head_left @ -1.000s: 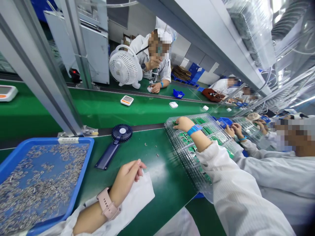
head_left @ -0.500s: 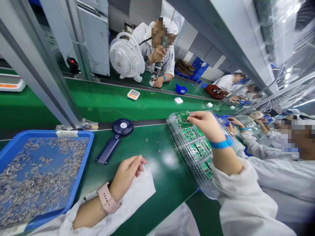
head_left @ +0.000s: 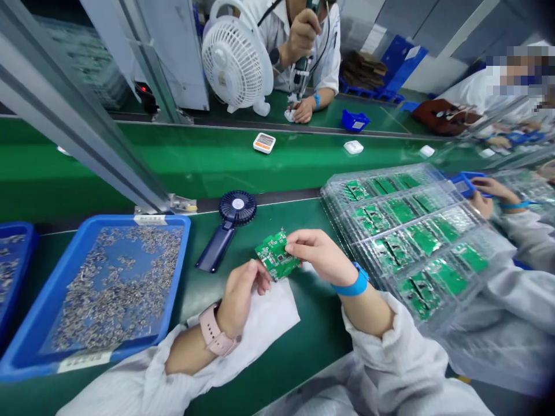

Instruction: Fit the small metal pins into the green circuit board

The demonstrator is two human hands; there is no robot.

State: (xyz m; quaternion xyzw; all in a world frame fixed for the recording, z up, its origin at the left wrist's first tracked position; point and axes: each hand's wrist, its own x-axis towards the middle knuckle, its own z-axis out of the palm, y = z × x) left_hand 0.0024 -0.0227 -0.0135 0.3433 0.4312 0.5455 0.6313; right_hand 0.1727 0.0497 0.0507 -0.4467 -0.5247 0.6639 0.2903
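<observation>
The blue tray (head_left: 117,294) is blocking the left side, and the stack of clear trays (head_left: 411,242) is blocking the right side. The little blue fan (head_left: 229,222) is standing farther off. The green table (head_left: 303,346) is showing between them, giving the right hand (head_left: 321,254) room to pass near the white paper (head_left: 269,318).

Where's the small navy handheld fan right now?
In the head view, the navy handheld fan lies on the green workbench, just right of the blue tray of metal parts and up and left of the green circuit board in the person's right hand.
</observation>
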